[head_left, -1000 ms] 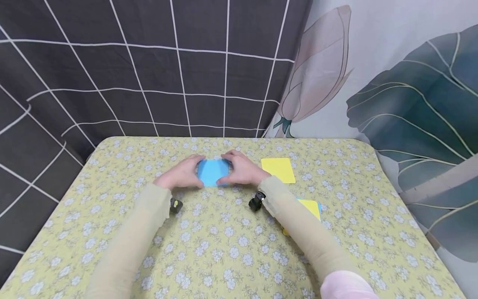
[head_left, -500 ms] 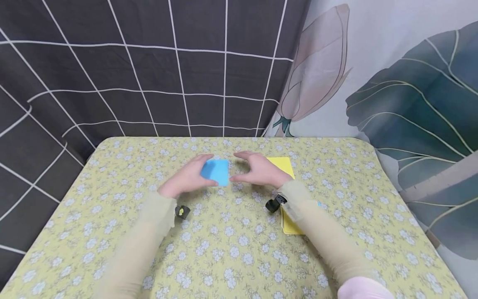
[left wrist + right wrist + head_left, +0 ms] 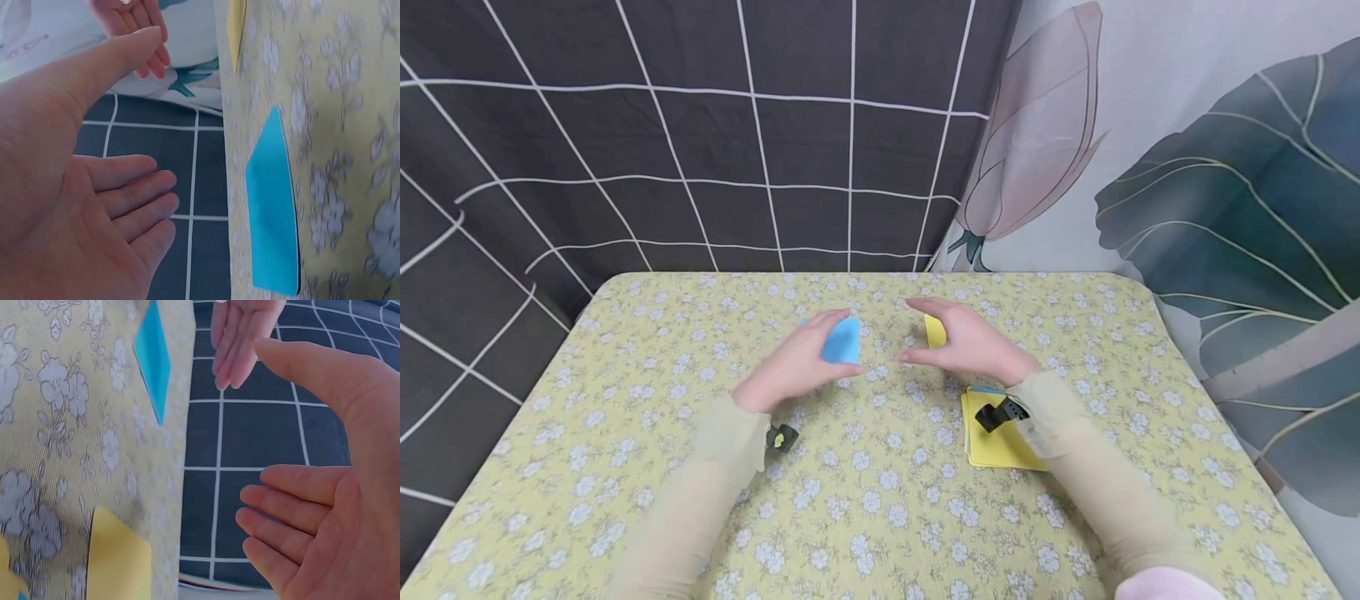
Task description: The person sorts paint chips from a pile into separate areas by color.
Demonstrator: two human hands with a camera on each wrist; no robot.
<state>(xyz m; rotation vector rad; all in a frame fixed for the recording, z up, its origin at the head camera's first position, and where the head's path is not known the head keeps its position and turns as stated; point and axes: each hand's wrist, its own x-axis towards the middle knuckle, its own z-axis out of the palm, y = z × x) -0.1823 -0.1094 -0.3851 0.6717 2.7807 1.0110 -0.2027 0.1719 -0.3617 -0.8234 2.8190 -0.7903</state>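
Note:
A square blue card (image 3: 842,342) lies flat on the table, partly hidden in the head view by my left hand (image 3: 805,354). That hand is above the card with thumb and fingers spread, and the left wrist view shows it apart from the blue card (image 3: 273,212). My right hand (image 3: 973,342) hovers over a single yellow card (image 3: 935,332), covering most of it. Its fingers are relaxed and nothing is between them. In the right wrist view the yellow card (image 3: 119,559) lies on the cloth below that hand.
A loose stack of yellow and blue cards (image 3: 1000,446) sits nearer me, under my right wrist and its black camera (image 3: 1000,412). Flowered yellow cloth (image 3: 865,492) covers the table. Behind stands a dark gridded curtain (image 3: 700,142), with a flower-print one (image 3: 1150,167) at the right.
Both hands have shifted right. My right hand has left the blue card's side and come over the single yellow card; my left hand now covers more of the blue card, which stays in place.

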